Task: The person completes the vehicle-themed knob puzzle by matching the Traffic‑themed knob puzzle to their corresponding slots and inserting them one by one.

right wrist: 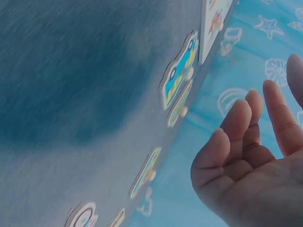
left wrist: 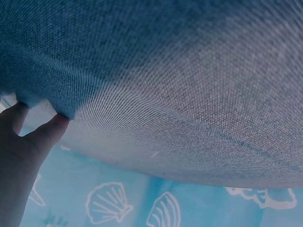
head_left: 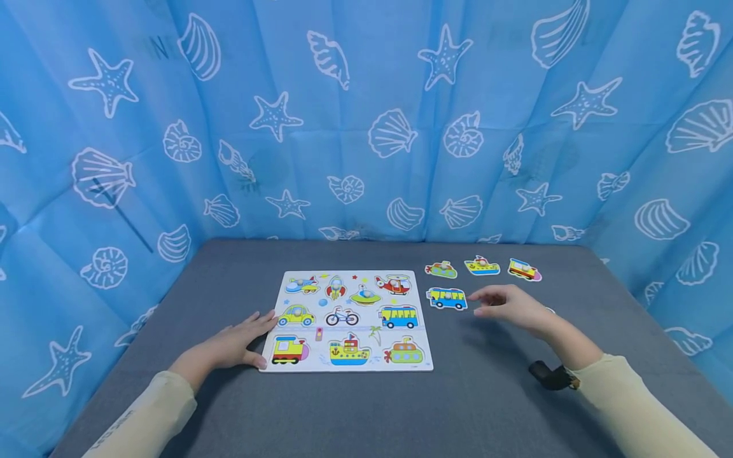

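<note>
A white wooden puzzle board [head_left: 372, 334] with printed vehicles lies flat on the table. My left hand [head_left: 240, 340] rests at the board's left edge, fingers and thumb spread along it. Just right of the board lies a blue and yellow bus piece [head_left: 448, 298] with a round knob, also in the right wrist view. My right hand [head_left: 509, 306] hovers beside the bus piece's right end, fingers loosely bent and holding nothing. On the board, pieces with knobs fill the upper pictures, among them a red helicopter piece [head_left: 394, 284] and a yellow car piece [head_left: 296, 315].
Behind the bus piece lie a submarine piece [head_left: 441, 270], a ship piece [head_left: 482, 265] and a train piece [head_left: 523, 269]. One more white-edged piece [right wrist: 83, 216] lies near my right wrist, mostly hidden in the head view. A blue shell-patterned curtain [head_left: 366, 127] surrounds the grey table [head_left: 366, 413].
</note>
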The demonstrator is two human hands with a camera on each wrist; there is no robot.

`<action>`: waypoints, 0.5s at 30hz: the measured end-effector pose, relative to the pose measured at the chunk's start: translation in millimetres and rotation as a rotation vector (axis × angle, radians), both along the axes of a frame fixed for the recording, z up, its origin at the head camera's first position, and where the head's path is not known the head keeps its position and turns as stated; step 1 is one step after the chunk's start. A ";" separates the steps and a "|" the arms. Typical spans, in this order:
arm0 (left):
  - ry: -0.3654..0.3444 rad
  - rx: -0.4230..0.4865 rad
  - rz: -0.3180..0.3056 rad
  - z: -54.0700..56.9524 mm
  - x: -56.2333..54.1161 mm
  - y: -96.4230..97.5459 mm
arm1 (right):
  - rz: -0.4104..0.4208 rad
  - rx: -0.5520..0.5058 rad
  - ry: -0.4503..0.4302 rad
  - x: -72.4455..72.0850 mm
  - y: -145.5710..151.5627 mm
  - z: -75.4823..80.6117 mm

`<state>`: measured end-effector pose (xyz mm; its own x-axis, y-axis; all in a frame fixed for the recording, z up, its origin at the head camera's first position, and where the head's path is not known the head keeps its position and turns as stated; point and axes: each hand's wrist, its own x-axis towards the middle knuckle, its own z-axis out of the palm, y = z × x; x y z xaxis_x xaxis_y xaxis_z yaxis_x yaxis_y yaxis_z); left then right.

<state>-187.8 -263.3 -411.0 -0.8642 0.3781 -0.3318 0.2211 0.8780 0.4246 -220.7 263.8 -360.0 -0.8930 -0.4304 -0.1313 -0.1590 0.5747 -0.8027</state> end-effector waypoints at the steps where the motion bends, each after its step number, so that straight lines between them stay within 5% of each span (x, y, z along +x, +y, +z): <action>1: 0.005 0.001 -0.003 0.1 0.0 0.2 | -0.001 0.002 0.000 0.6 2.8 0.7; 15: 0.002 0.016 -0.016 1.2 0.5 -0.5 | -0.028 0.039 0.002 3.0 39.2 -1.2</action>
<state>-187.3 -263.8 -409.9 -0.8587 0.3971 -0.3241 0.2357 0.8674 0.4382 -217.8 303.0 -361.2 -0.9049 -0.3999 -0.1458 -0.1437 0.6095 -0.7796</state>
